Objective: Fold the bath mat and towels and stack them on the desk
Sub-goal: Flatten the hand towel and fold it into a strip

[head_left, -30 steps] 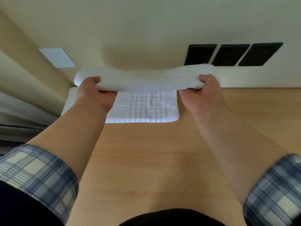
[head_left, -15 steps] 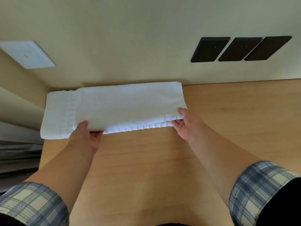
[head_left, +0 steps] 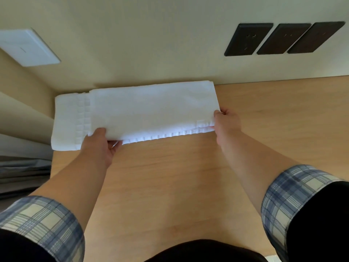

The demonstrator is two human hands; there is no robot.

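The tabletop [head_left: 170, 186] between my forearms lies bare from my body up to the towel [head_left: 151, 110], which rests on the mat [head_left: 66, 120] at the far left, against the wall [head_left: 151, 44]. My left hand [head_left: 100, 146] and right hand [head_left: 226, 123] grip the towel's near corners. To the right of the towel, bare wood reaches the wall. The mat overhangs the tabletop's left edge.

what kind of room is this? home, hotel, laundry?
Probably a hotel room, though a home bedroom can't be ruled out. Cues: a wooden desk set against a plain wall, three dark outlet plates above it, and white hotel-style linen, a smooth towel laid on a waffle-textured bath mat.
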